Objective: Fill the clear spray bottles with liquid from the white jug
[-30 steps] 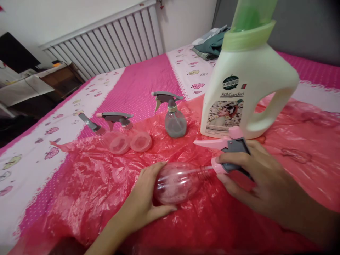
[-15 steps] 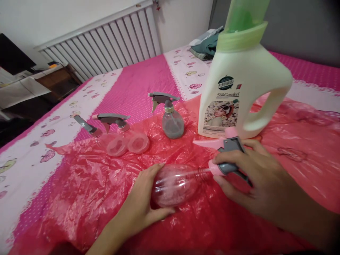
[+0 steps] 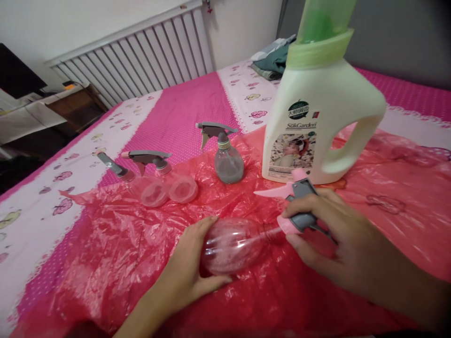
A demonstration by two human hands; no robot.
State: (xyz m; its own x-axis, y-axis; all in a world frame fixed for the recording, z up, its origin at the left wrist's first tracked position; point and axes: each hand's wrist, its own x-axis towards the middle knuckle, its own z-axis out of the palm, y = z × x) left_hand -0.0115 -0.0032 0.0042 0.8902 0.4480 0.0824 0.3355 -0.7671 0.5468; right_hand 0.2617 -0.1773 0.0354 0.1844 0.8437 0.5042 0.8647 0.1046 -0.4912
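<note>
My left hand [image 3: 192,260] is wrapped round the base end of a clear plastic bottle [image 3: 236,246], which lies on its side with its neck to the right. My right hand [image 3: 338,234] grips a pink and grey spray head [image 3: 301,213] by its collar. The head's thin tube runs into the bottle's neck, and a small gap shows between the collar and the neck. Beneath both lies a crinkled red plastic sheet [image 3: 134,263].
A large white detergent jug [image 3: 317,108] with a green cap stands behind my right hand. Upright behind the bottle is a small spray bottle [image 3: 229,164] with grey contents. Two pinkish spray bottles [image 3: 183,188] lie to the left. A radiator [image 3: 141,56] lines the wall.
The spray head has shifted slightly left and tilted a little in my right hand, its collar still apart from the neck. My left hand and the bottle stay nearly where they were.
</note>
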